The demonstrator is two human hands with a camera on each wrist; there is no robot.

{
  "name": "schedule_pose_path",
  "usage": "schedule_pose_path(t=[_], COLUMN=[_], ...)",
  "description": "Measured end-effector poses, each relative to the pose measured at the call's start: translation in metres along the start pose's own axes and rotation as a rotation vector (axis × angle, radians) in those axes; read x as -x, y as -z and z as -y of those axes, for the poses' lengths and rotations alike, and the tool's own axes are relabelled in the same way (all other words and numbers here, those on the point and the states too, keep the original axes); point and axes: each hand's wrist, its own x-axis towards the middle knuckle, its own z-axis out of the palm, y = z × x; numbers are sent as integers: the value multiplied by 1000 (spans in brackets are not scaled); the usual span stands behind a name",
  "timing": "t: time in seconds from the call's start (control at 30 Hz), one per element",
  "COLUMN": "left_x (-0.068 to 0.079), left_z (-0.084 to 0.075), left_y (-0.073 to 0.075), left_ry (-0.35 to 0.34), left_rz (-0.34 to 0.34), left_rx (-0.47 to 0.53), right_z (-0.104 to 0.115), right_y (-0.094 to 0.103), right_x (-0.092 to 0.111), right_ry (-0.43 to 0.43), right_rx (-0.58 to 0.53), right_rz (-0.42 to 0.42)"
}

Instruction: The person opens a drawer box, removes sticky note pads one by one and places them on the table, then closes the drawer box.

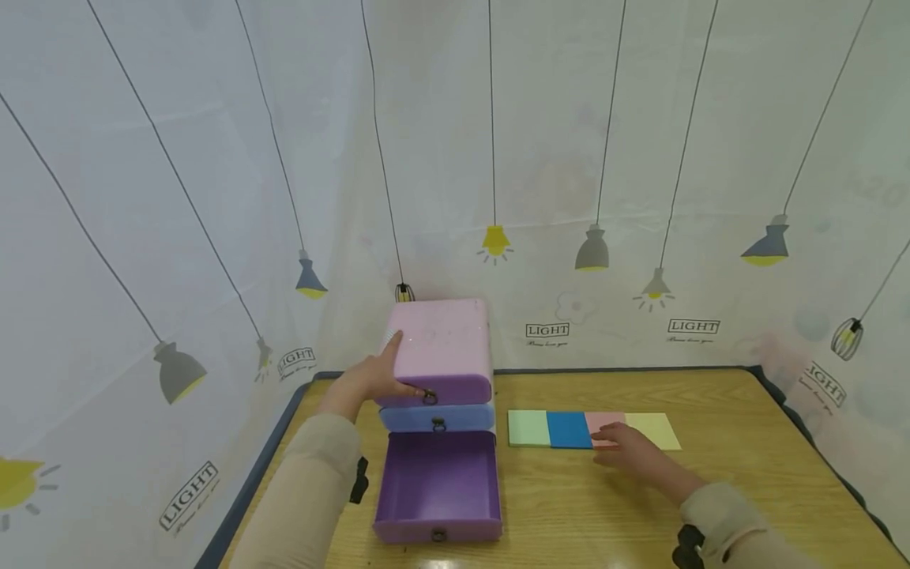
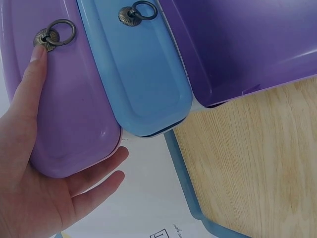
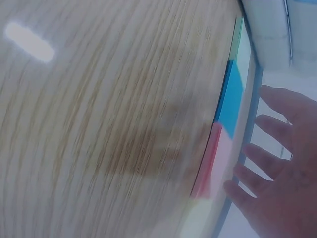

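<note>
A small drawer cabinet (image 1: pixel 441 336) with a pink top stands left of centre in the head view. My left hand (image 1: pixel 373 378) lies at its front left corner, the straight thumb touching the purple top drawer (image 2: pixel 74 109) beside its ring pull (image 2: pixel 55 34). The other fingers reach along the cabinet's side. Below is a blue drawer (image 2: pixel 143 69); the purple bottom drawer (image 1: pixel 439 482) is pulled out, with its bare inside showing. My right hand (image 1: pixel 636 454), fingers spread and holding nothing, hovers by the pink sticky-note pad (image 1: pixel 603 422), overlapping it in the head view.
The pink pad lies in a row with green (image 1: pixel 528 427), blue (image 1: pixel 567 429) and yellow (image 1: pixel 654 431) pads, right of the cabinet. They lie on a wooden table (image 1: pixel 554 506) with a dark edge. A wall cloth (image 1: pixel 547 158) printed with lamps hangs behind.
</note>
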Motion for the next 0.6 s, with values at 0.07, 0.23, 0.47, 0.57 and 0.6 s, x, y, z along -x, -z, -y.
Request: schedule_pose_path(t=[0.07, 0.23, 0.47, 0.57, 0.6], left_x=[0, 2, -1, -1, 0], left_z=[0, -1, -1, -2, -3], left_y=[0, 2, 1, 1, 1], left_ry=[0, -6, 3, 3, 4], left_rz=[1, 4, 2, 6, 10], left_rx=[-3, -5, -4, 6, 11], right_z=[10, 30, 58, 70, 74], right_y=[-6, -19, -38, -48, -51], right_x=[-1, -5, 0, 3, 3], right_ry=[22, 92, 147, 177, 165], right_rx=[25, 147, 46, 52, 39], right_rz=[4, 5, 113, 137, 142])
